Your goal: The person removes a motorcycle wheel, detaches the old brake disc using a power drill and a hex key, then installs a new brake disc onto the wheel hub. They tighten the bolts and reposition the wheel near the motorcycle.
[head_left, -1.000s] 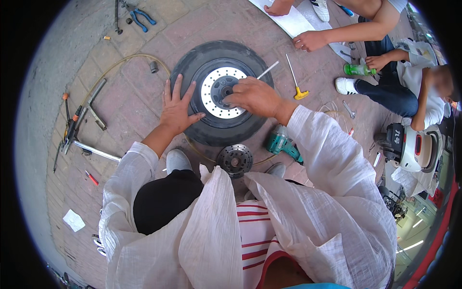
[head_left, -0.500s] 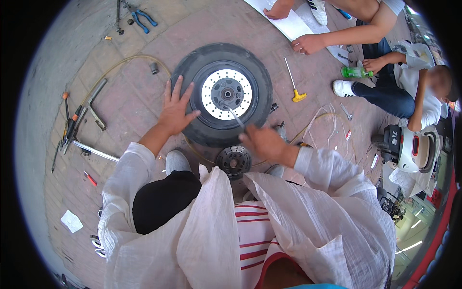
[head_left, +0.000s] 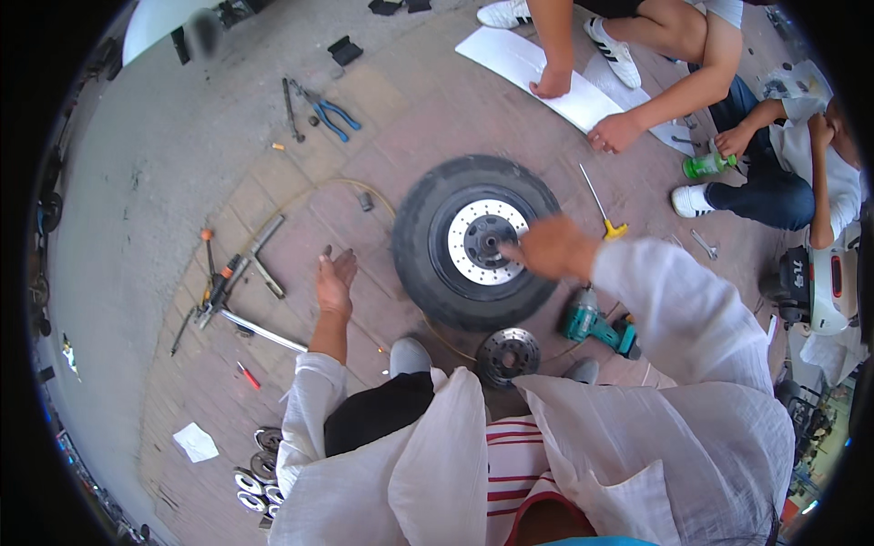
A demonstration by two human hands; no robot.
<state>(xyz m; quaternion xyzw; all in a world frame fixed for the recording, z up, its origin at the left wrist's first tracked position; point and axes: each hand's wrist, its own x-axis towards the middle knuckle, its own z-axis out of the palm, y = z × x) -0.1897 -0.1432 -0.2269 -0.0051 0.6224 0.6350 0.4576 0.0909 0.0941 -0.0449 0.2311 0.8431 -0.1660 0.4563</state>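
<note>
A black tyre on a wheel [head_left: 421, 264] lies flat on the paving in front of me, with a silver drilled brake disc [head_left: 465, 216] around its dark hub. My right hand [head_left: 553, 247] is over the wheel's right side, its curled fingers reaching to the hub; motion blur hides what they hold, if anything. To the left of the tyre my left hand [head_left: 336, 280] is raised with its fingers apart, holding nothing. A second, darker brake disc [head_left: 507, 357] sits near my feet, next to a teal cordless impact driver [head_left: 590, 325].
Hand tools [head_left: 238, 273] lie at the left, near blue-handled pliers [head_left: 335, 118]. At the right are a yellow-handled T-shaped driver [head_left: 614, 229] and a wrench [head_left: 704, 244]. Another person's hands [head_left: 616, 133] touch a white sheet [head_left: 519, 71]. Someone sits beside a scooter [head_left: 824, 289].
My left hand has lifted off the tyre and moved left. The metal shaft seen in my right hand no longer shows. The view has shifted, bringing the impact driver into sight.
</note>
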